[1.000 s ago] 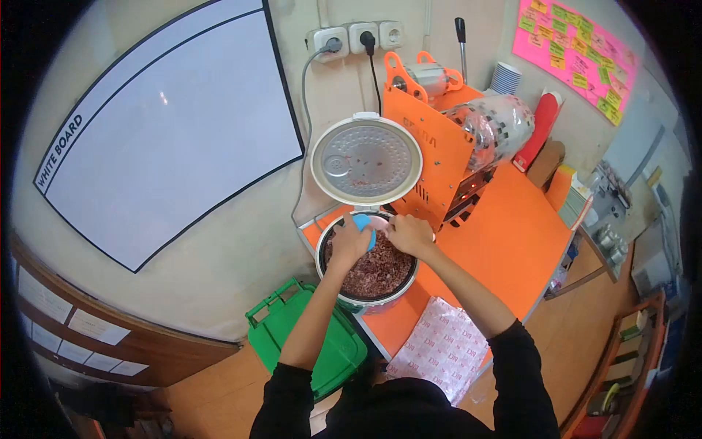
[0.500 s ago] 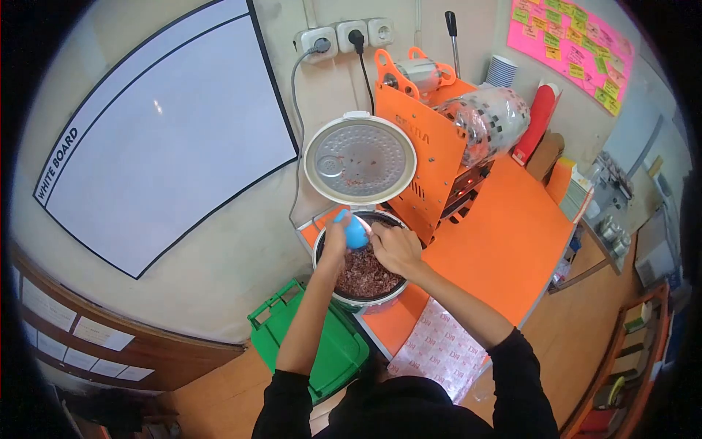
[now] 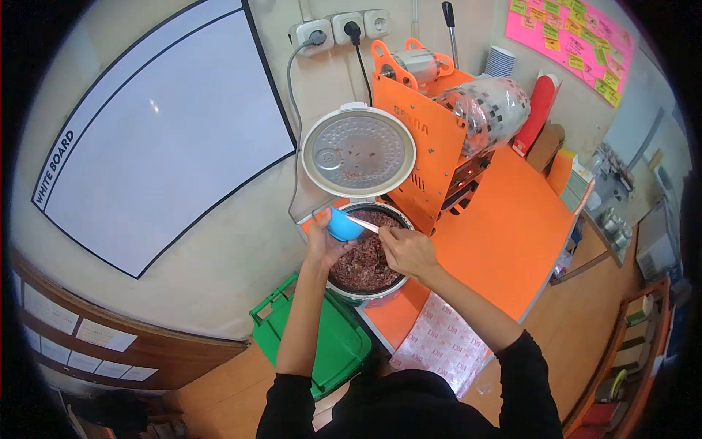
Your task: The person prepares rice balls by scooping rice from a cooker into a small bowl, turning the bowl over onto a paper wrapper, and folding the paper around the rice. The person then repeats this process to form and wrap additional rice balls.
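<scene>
My left hand [image 3: 326, 240] grips a small blue bowl [image 3: 344, 225], tilted over the left side of an open rice cooker [image 3: 363, 297]. Reddish-brown cooked rice [image 3: 368, 265] fills much of the cooker's pot. In my right hand [image 3: 408, 252] is the handle of a pale rice paddle [image 3: 363, 224], whose far end reaches into the bowl. What the bowl holds is hidden from this angle. The cooker's lid [image 3: 358, 155] stands raised behind, with a few grains stuck to its inner metal plate.
An orange machine [image 3: 424, 139] with a plastic-wrapped drum [image 3: 486, 113] stands behind right on the orange table [image 3: 504, 227]. A printed wrapping sheet [image 3: 442, 347] lies at the table's front edge. The green bin [image 3: 329, 347] is below left; a whiteboard [image 3: 161, 139] hangs on the wall.
The bowl has moved slightly left and tipped, and my right hand has drawn back to the right, showing more of the paddle and rice. My head view has shifted slightly.
</scene>
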`<state>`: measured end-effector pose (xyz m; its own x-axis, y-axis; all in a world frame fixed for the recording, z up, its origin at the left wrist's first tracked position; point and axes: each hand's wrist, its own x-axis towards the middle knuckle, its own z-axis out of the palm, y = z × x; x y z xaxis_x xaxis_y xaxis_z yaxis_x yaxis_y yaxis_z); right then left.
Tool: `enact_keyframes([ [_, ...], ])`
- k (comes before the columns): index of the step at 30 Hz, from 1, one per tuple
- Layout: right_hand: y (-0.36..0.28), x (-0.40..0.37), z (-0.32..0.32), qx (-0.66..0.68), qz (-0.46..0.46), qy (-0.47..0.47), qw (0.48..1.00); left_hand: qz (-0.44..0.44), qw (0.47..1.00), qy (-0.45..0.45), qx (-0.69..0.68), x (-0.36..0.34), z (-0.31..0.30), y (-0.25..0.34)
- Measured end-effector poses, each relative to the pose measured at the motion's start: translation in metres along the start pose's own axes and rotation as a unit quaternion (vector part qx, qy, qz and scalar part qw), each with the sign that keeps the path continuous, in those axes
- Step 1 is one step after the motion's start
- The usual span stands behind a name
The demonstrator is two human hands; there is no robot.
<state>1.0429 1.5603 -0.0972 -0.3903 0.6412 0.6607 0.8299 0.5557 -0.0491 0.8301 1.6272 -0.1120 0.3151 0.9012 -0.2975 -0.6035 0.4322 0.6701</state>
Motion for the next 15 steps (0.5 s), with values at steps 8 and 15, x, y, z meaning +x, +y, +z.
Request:
enact_keyframes([
  [8,0.027,-0.010,-0.021,-0.074,-0.037,0.001,0.997,0.055,0.998,0.007,-0.007,-0.014,-0.013,-0.001],
  [15,0.033,0.017,-0.032,-0.015,0.063,-0.029,0.997,0.066,0.987,-0.132,0.058,-0.017,-0.055,-0.008],
])
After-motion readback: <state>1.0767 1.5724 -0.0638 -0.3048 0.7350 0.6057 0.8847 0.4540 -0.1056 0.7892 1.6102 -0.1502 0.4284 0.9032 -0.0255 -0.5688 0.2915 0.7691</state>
